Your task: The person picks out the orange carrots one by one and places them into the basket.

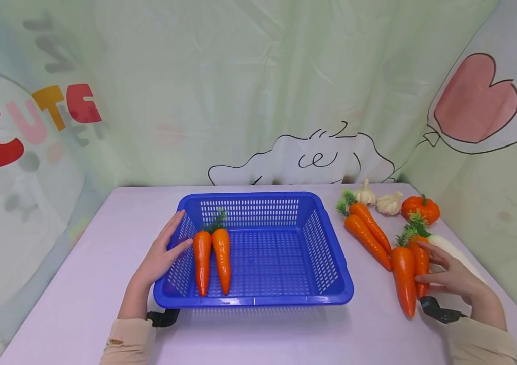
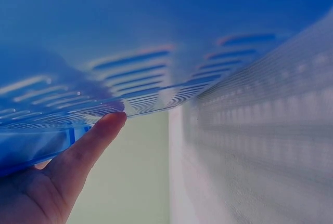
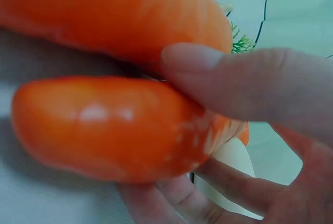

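Observation:
A blue plastic basket (image 1: pixel 258 301) with slotted walls stands mid-table, with two carrots (image 1: pixel 202 263) side by side in its left part. My left hand (image 1: pixel 161 256) holds its left wall, thumb over the rim and fingers along the outside; one finger (image 2: pixel 101 133) lies against the wall in the left wrist view. At the right, my right hand (image 1: pixel 454 279) grips a carrot (image 3: pixel 109 125), its thumb (image 3: pixel 208 73) on one side and other fingers round the opposite side. Close beside lies another large carrot (image 1: pixel 404 281), just past the thumb.
Two more carrots (image 1: pixel 368 241) lie slantwise right of the basket. Behind them are two garlic bulbs (image 1: pixel 365 194) and an orange pumpkin (image 1: pixel 415 209). A long white vegetable (image 1: pixel 452 251) lies beyond the right hand. A printed curtain (image 1: pixel 240 91) hangs behind the table (image 1: pixel 89 284).

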Demonstrator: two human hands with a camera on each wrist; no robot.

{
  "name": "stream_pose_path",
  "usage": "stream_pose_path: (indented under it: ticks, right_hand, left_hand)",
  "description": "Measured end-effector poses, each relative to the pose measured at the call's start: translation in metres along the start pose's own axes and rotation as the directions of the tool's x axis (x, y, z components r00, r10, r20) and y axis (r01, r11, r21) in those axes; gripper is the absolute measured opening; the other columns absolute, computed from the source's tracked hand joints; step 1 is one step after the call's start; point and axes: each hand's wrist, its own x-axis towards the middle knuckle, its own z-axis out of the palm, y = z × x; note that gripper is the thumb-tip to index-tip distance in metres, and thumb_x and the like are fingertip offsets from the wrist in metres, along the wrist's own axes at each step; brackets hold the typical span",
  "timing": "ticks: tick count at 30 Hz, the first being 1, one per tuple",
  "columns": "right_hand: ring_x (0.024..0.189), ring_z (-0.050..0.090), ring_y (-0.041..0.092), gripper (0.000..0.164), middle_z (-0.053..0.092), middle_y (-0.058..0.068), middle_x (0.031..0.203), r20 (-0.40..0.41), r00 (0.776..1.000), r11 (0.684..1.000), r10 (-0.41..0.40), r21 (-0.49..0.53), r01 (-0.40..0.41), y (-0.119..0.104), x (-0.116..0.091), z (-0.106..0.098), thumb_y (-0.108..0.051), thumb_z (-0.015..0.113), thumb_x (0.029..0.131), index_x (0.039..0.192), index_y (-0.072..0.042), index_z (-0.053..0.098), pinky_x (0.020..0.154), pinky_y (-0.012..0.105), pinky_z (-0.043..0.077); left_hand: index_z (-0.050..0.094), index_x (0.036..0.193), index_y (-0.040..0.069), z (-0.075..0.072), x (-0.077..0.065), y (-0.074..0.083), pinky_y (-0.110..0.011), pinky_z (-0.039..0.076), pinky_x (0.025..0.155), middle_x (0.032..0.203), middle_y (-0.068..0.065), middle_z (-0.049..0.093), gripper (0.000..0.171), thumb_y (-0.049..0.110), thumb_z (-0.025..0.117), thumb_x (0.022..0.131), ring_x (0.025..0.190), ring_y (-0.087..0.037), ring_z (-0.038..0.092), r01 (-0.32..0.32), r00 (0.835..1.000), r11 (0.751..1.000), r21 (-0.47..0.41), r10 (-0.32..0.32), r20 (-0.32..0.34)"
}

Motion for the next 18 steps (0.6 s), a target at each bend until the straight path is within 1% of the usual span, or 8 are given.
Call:
stream_pose_path:
  ticks: [4,12,15,18]
  right_hand:
    - [0.114,0.024,0.06,0.088,0.012,0.043,0.132,-0.012,1.0,1.0,0.003,0.01,-0.003,0.0009,-0.0005,0.0008,-0.016,0.063,0.085,0.145,-0.006,0.0,0.072,0.044,0.054]
    - [0.114,0.026,0.059,0.086,0.012,0.043,0.132,-0.02,1.0,1.0,-0.001,0.023,0.001,0.0023,-0.0006,-0.0005,-0.018,0.062,0.086,0.145,-0.008,0.001,0.073,0.047,0.053]
    - [0.113,0.03,0.058,0.086,0.012,0.043,0.133,-0.026,1.0,1.0,-0.006,0.019,0.006,0.0025,-0.0009,-0.0021,-0.019,0.063,0.086,0.147,-0.013,0.001,0.074,0.046,0.053]
    - [0.11,0.038,0.053,0.085,0.012,0.042,0.134,-0.033,0.999,1.0,-0.017,0.011,0.017,0.0022,-0.0011,-0.0037,-0.02,0.062,0.086,0.148,-0.018,0.003,0.074,0.045,0.053]
  left_hand:
    - [0.017,0.147,0.024,0.0003,0.0002,-0.0007,-0.066,0.016,0.1,0.153,-0.008,0.011,0.069,0.031,0.055,0.09,0.138,-0.034,0.01,-0.003,1.0,1.0,-0.002,0.003,0.0]
    - [0.017,0.147,0.024,0.0003,0.0007,-0.0007,-0.066,0.015,0.1,0.153,-0.008,0.011,0.069,0.03,0.055,0.09,0.138,-0.033,0.01,-0.007,1.0,1.0,0.0,0.007,-0.001]
    - [0.017,0.147,0.023,0.0002,0.0006,-0.0002,-0.066,0.015,0.1,0.153,-0.008,0.011,0.069,0.029,0.055,0.09,0.138,-0.033,0.011,-0.007,1.0,1.0,0.001,0.007,-0.003]
    - [0.017,0.147,0.023,0.0001,0.0002,0.0003,-0.066,0.015,0.1,0.153,-0.008,0.011,0.068,0.029,0.054,0.09,0.138,-0.033,0.011,-0.003,1.0,1.0,0.004,0.003,-0.004]
